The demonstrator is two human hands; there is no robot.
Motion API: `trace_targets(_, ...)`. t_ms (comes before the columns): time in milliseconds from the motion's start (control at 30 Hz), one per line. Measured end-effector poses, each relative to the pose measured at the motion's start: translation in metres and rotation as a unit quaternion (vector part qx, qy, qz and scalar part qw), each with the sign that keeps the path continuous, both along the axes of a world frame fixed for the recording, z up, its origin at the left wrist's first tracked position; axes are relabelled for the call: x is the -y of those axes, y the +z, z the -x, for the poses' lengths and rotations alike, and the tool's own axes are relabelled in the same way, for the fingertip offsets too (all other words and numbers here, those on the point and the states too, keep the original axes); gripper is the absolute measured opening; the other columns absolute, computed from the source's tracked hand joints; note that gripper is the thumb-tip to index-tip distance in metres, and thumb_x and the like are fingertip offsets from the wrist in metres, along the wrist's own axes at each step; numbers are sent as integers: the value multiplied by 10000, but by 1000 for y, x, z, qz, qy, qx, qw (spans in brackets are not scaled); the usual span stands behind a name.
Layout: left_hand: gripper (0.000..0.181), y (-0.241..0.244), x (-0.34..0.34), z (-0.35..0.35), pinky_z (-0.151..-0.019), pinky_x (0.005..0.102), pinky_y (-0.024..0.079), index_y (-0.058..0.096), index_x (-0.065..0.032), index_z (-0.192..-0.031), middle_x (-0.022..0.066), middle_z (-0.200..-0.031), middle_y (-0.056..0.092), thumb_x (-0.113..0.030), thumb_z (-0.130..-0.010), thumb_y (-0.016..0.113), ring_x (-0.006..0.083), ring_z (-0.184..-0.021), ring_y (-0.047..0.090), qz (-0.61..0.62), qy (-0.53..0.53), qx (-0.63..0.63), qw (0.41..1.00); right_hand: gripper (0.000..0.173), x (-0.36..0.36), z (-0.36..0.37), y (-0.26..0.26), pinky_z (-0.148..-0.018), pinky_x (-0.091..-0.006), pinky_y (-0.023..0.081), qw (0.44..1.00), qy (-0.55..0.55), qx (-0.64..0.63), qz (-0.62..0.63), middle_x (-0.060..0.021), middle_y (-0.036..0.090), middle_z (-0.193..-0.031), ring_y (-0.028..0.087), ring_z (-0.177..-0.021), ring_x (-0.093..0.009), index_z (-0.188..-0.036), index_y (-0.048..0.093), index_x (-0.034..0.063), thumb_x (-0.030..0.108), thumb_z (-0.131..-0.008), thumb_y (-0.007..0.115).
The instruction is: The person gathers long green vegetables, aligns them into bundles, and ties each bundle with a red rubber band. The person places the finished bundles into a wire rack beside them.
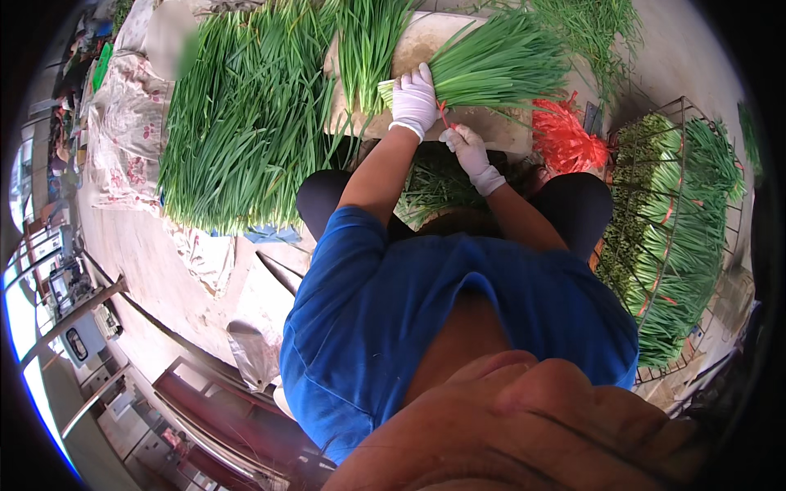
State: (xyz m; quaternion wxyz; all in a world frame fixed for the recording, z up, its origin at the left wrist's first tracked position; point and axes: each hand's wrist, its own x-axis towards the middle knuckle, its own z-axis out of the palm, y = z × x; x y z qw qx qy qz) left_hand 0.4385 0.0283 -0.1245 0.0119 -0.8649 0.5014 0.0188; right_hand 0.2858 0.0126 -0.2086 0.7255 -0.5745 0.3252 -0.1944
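Note:
A bunch of long green leaves, probably garlic chives, lies sideways on a pale board, its white stem ends to the left. My left hand, in a white glove, presses around the bunch near those ends. In my right hand, gloved too, the fingertips pinch a red plastic tie, which runs up to the underside of the bunch. Left of my left hand, a smaller loose clump of chives rests on the board with its pale ends towards me.
A deep heap of chives fills the left side. Red plastic strips hang by the board's right corner. A wire basket at right holds several tied bunches. Leaf scraps lie below the board, between my knees.

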Motion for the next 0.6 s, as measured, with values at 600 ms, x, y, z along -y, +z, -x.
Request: trace_targets(600,549,-41,-12,-5,-854,408,464,416,-27,-1221,150,-1140,552,-336,-805,600,334,-1018,554,84,-10,46,995,205,22,-108,69,-588,-230,427,970,-57,225,-70,5,569,-721,520,-635,-77,-900,599,-7,192,-906,552)
